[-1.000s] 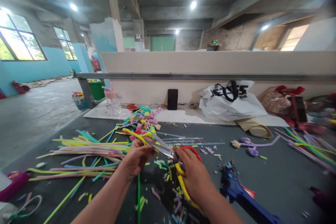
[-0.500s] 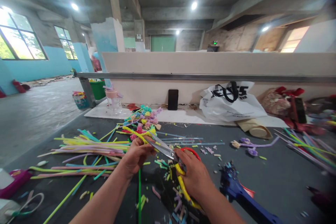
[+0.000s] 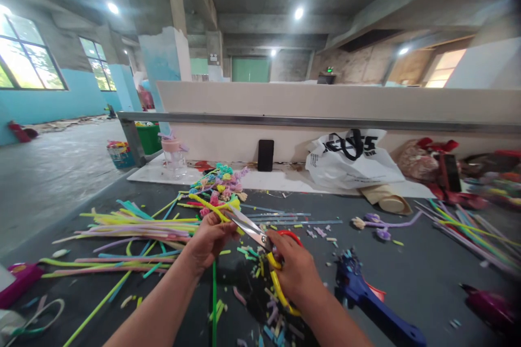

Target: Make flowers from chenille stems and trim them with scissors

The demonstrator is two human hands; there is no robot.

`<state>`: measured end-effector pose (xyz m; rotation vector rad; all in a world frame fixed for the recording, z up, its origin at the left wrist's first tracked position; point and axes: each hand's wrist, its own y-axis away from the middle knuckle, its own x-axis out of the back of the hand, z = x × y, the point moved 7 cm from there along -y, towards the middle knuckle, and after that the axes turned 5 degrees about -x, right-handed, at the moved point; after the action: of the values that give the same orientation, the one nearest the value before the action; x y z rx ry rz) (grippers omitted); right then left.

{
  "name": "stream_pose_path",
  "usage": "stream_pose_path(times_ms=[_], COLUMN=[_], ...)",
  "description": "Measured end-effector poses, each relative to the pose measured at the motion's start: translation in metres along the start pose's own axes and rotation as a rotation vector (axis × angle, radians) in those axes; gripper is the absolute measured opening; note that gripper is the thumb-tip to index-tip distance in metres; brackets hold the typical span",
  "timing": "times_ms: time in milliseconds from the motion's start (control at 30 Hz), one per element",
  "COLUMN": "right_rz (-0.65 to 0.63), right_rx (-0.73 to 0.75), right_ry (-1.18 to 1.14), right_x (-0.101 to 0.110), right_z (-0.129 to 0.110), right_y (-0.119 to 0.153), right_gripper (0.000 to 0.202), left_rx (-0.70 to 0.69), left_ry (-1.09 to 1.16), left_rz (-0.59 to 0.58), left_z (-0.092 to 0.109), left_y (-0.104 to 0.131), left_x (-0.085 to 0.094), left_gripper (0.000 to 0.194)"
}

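One yellow fuzzy stem (image 3: 203, 202) is sitting between the pinching thumb and fingers of the left hand (image 3: 209, 241), its far end pointing up toward a heap of coloured fuzzy flowers (image 3: 226, 179). The right hand (image 3: 295, 268) is gripping a pair of scissors (image 3: 262, 238), its fingers curling around the red and yellow handles. The blades are pointing leftward and away from the person, their tips lying right by the stem and the left fingertips; whether they are touching the stem, one cannot tell. Both hands are hovering over the middle of a dark table (image 3: 399, 282), and below the left one a thin green strip (image 3: 214, 303) is running toward the near edge. Small offcuts (image 3: 269, 332) are littering the surface under the scissors. To the left, a bundle of loose pastel stems (image 3: 142, 225) is lying crosswise. To the right of the right hand, a blue tool (image 3: 378, 309) is resting, and beyond it a purple flower stem (image 3: 401, 224) is lying. Along the back, a black phone (image 3: 266, 155) is standing upright, a white bag (image 3: 350, 165) slumping to its right.
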<state>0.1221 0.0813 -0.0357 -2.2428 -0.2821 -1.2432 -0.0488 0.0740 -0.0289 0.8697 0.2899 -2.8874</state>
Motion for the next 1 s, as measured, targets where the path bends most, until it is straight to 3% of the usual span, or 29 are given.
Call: stream_pose_path(times_ms=[133, 333, 600, 700, 833, 1000], right_rz=[-0.018, 0.038, 0.024, 0.065, 0.096, 0.076], right_rx=[-0.021, -0.038, -0.068, -0.094, -0.204, -0.249], right_ry=[0.008, -0.195, -0.301, -0.469, -0.865, -1.109], right_x=[0.004, 0.011, 0.004, 0.002, -0.003, -0.002], right_z=[-0.003, 0.002, 0.005, 0.006, 0.008, 0.003], right_y=[-0.002, -0.005, -0.003, -0.002, -0.003, -0.005], right_gripper=[0.065, 0.063, 0.063, 0.054, 0.042, 0.046], left_rx=[-0.009, -0.007, -0.019, -0.033, 0.041, 0.147], left_ry=[0.025, 0.034, 0.078, 0.029, -0.110, -0.327], left_rz=[0.006, 0.007, -0.057, -0.060, -0.033, -0.151], left_z=[0.000, -0.003, -0.006, -0.006, -0.017, -0.036], left_y=[-0.002, -0.005, -0.004, -0.004, -0.001, 0.004], left_x=[0.003, 0.011, 0.010, 0.008, 0.005, -0.003], left_gripper=[0.016, 0.015, 0.018, 0.017, 0.018, 0.019])
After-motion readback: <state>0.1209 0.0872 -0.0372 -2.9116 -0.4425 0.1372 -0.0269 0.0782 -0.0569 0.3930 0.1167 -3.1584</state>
